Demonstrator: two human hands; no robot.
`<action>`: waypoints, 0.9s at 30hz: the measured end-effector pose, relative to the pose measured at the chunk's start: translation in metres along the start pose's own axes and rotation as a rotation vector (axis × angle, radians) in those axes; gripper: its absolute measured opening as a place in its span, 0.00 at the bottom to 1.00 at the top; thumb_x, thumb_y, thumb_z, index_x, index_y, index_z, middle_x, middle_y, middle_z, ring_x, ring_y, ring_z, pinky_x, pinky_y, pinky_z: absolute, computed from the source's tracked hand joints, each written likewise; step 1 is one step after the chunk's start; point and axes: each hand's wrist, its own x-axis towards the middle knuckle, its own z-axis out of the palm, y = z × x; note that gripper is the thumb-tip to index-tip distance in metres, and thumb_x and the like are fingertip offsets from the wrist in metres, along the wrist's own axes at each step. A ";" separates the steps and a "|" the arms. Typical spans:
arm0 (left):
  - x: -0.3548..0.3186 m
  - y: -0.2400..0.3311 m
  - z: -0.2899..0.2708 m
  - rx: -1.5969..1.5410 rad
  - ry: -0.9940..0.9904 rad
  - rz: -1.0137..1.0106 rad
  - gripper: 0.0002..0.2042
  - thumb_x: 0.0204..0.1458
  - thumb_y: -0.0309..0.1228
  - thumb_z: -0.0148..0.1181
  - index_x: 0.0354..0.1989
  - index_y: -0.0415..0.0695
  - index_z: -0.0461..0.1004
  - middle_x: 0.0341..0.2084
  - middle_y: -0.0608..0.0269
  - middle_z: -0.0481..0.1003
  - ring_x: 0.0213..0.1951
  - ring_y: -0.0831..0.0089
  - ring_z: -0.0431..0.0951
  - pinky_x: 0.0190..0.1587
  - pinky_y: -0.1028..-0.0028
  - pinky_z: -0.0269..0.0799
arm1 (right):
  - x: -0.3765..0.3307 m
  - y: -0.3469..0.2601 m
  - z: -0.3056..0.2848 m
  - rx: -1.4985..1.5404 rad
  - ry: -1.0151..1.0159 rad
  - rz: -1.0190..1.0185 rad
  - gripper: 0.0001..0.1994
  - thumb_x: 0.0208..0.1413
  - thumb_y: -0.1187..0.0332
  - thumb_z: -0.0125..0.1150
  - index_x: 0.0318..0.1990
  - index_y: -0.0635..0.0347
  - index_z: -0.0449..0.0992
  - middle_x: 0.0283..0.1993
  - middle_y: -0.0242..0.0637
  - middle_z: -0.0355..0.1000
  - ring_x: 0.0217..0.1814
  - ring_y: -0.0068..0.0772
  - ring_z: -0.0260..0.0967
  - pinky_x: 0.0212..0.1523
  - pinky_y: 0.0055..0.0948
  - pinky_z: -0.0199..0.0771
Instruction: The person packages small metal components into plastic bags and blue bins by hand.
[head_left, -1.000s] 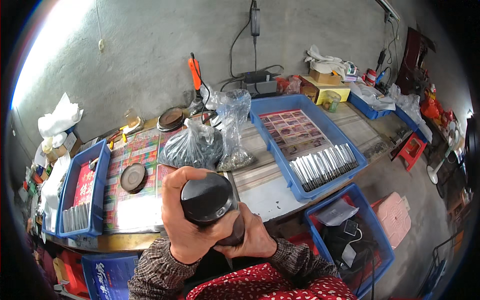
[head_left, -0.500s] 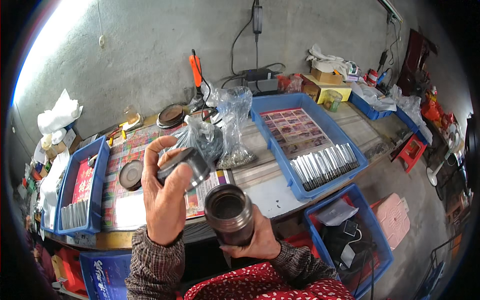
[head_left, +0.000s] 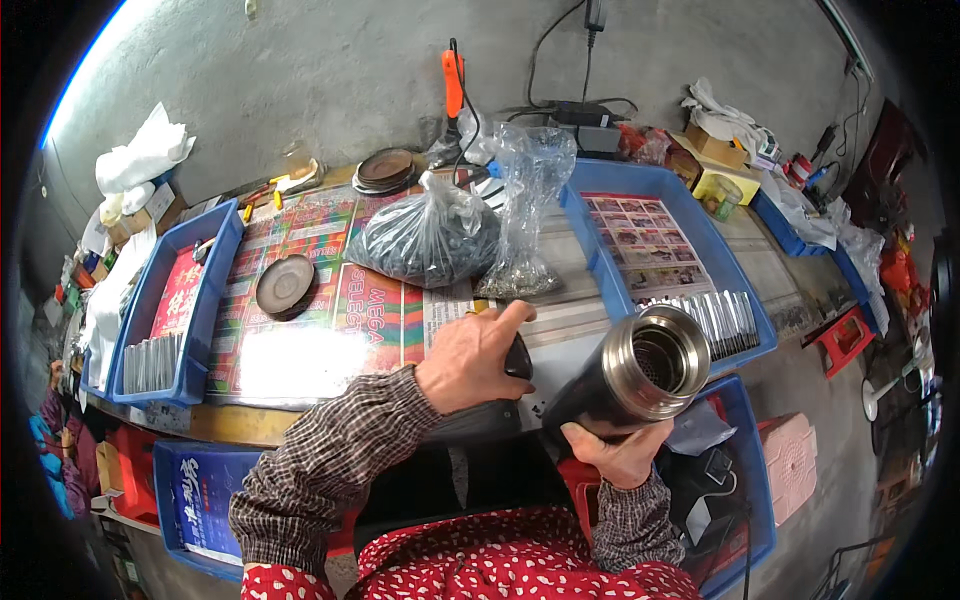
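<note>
A dark vacuum flask [head_left: 628, 382] with a bright steel rim sits tilted in the right hand [head_left: 622, 452], its open mouth turned up toward the camera and showing a steel inner neck; the hand cups it from below with fingers closed round the body, just off the near edge of the bench [head_left: 560, 300]. The left hand [head_left: 472, 358] is closed over a black lid [head_left: 516, 356], held at the bench edge just left of the flask. Under that hand lies a colourful printed sheet [head_left: 330, 300] with red, green and white panels, spread flat over the bench top. On it rests a round brown dish [head_left: 284, 286], and behind it a knotted clear bag of dark small parts [head_left: 425, 240], with a taller clear bag [head_left: 525, 215] holding greyish bits at its bottom beside it. To the right a blue tray [head_left: 745, 310] holds a printed card of small pictures and a row of silver metal strips. On the left another blue tray [head_left: 205, 290] holds a red package and more silver strips. A blue crate [head_left: 755, 480] stands on the floor below the flask.
</note>
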 end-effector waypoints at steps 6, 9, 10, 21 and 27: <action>0.014 -0.011 0.028 0.296 -0.043 0.043 0.33 0.29 0.39 0.69 0.47 0.45 0.63 0.26 0.52 0.72 0.37 0.53 0.73 0.42 0.58 0.64 | 0.006 0.003 0.004 0.058 0.085 0.047 0.40 0.29 0.73 0.74 0.55 0.68 0.59 0.47 0.41 0.65 0.45 0.31 0.68 0.46 0.31 0.72; 0.018 -0.011 0.039 0.422 -0.060 0.044 0.31 0.34 0.44 0.68 0.48 0.46 0.63 0.35 0.53 0.70 0.41 0.55 0.70 0.45 0.60 0.61 | 0.009 0.001 0.011 0.129 0.212 -0.002 0.39 0.28 0.74 0.75 0.53 0.67 0.60 0.44 0.40 0.67 0.41 0.29 0.71 0.41 0.28 0.75; 0.023 -0.011 0.038 0.406 -0.120 0.039 0.31 0.36 0.44 0.68 0.49 0.47 0.63 0.35 0.54 0.69 0.41 0.55 0.70 0.44 0.59 0.60 | 0.008 0.001 0.011 0.141 0.195 -0.010 0.39 0.28 0.74 0.75 0.53 0.67 0.60 0.44 0.40 0.67 0.41 0.29 0.71 0.41 0.28 0.75; 0.006 -0.050 -0.028 0.226 0.123 0.157 0.22 0.38 0.30 0.66 0.45 0.42 0.72 0.29 0.56 0.73 0.31 0.59 0.75 0.34 0.63 0.72 | 0.037 0.002 0.016 0.170 0.173 -0.116 0.48 0.28 0.75 0.72 0.61 0.66 0.49 0.54 0.50 0.59 0.51 0.40 0.65 0.50 0.36 0.72; -0.012 -0.154 -0.113 0.480 0.396 -0.100 0.10 0.41 0.31 0.63 0.34 0.44 0.76 0.26 0.57 0.75 0.27 0.59 0.77 0.30 0.65 0.72 | 0.094 -0.009 0.018 0.036 -0.332 -0.457 0.52 0.30 0.64 0.73 0.64 0.62 0.45 0.45 0.51 0.62 0.45 0.39 0.65 0.44 0.34 0.71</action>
